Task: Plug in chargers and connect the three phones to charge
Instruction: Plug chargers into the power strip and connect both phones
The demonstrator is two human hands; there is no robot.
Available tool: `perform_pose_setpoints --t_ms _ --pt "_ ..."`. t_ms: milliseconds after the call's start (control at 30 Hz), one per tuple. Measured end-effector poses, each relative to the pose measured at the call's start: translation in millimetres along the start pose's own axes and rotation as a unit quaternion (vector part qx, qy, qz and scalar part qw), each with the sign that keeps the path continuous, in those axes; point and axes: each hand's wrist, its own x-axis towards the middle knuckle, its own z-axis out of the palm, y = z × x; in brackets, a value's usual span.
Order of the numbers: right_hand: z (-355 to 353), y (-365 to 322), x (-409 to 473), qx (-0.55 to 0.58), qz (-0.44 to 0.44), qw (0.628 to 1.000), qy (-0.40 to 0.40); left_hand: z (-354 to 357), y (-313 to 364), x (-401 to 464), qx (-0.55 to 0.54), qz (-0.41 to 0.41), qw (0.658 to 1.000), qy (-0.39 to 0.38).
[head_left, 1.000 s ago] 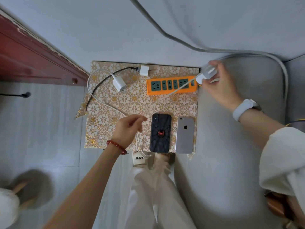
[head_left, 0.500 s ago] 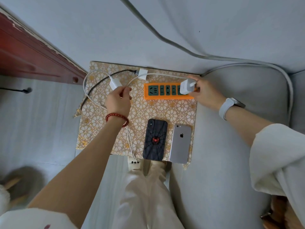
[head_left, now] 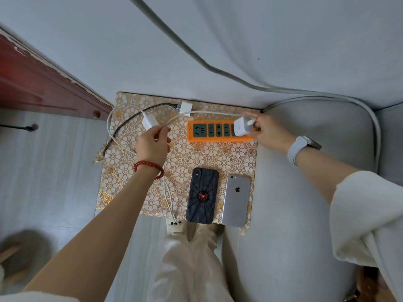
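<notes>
Right hand [head_left: 269,134] gripping blocky white charger [head_left: 242,127], ridged orange power strip [head_left: 218,132]

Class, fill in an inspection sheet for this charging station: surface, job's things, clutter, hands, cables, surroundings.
Surface: floral mat on a small table.
Job's things: orange power strip; white charger at its right end; second charger and third charger loose; black phone and silver phone face down; a third phone not seen.
Clutter: nothing seen.
Hands: right hand grips the white charger; left hand pinches a white cable.
Cables: black cable unconnected.
Surroundings: grey sofa, wall, tiled floor.
</notes>
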Motion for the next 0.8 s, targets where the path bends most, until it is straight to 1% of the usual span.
perform_pose_setpoints --t_ms 133,200,333,467,533,700,800 --pt "9 -6 4 -0.019 -0.026 0.999 -0.005 -3 -2 2 -0.001 0.001 1.0 0.0" --pt "13 -8 4 -0.005 -0.026 1.0 -0.001 -5 -3 4 -0.001 -0.002 1.0 0.003" --pt "21 -4 5 0.047 -0.014 0.995 0.086 -5 -4 4 -0.01 -0.006 1.0 0.001" --pt "30 3 8 0.058 0.0 0.996 0.074 -1 -4 0 -0.022 -0.017 1.0 -0.01" --pt "33 4 10 0.05 0.014 0.995 0.081 0 -3 -2 -0.03 -0.025 0.999 -0.018" --pt "39 3 14 -0.006 0.033 0.994 0.102 -2 0 -12 -0.059 -0.055 0.995 -0.06" --pt "38 -1 11 -0.034 0.043 0.993 0.103 -9 -7 -26 -0.052 -0.082 0.989 -0.11"
